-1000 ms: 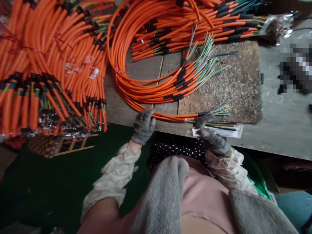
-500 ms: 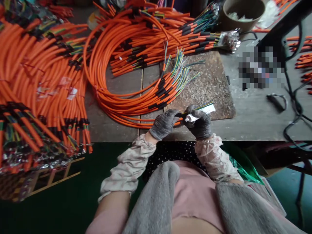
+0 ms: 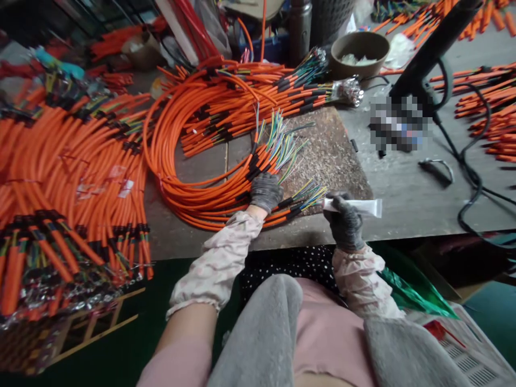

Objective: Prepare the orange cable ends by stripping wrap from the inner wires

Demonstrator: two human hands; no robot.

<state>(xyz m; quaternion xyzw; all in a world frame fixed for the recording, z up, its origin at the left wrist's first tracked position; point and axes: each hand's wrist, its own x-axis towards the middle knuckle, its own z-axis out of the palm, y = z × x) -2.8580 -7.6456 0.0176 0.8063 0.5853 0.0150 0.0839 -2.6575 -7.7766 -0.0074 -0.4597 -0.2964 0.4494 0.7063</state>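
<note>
A big coil of orange cables (image 3: pixel 161 134) lies on the grey table, its black-banded ends fanning into thin coloured wires (image 3: pixel 284 142). My left hand (image 3: pixel 266 191), in a grey glove, rests on the cables close to those ends, its fingers curled down; what they grip is hidden. In my gloved right hand (image 3: pixel 344 220) is a white tube (image 3: pixel 366 207), held near its cap end and pointing right. Just left of that hand, the loose wires of the nearest cables reach toward the tube.
A rough brown board (image 3: pixel 326 156) lies under the wires. More cable bundles (image 3: pixel 72 161) fill the left. Behind stand a brown bowl (image 3: pixel 358 54) and a dark bottle (image 3: pixel 300 32). A black tool (image 3: pixel 419 80) with its cord is at the right.
My hands have moved apart: the left has left the cable end near the tube and moved onto the coil, while the right has shifted right with the tube. The view has tilted up.
</note>
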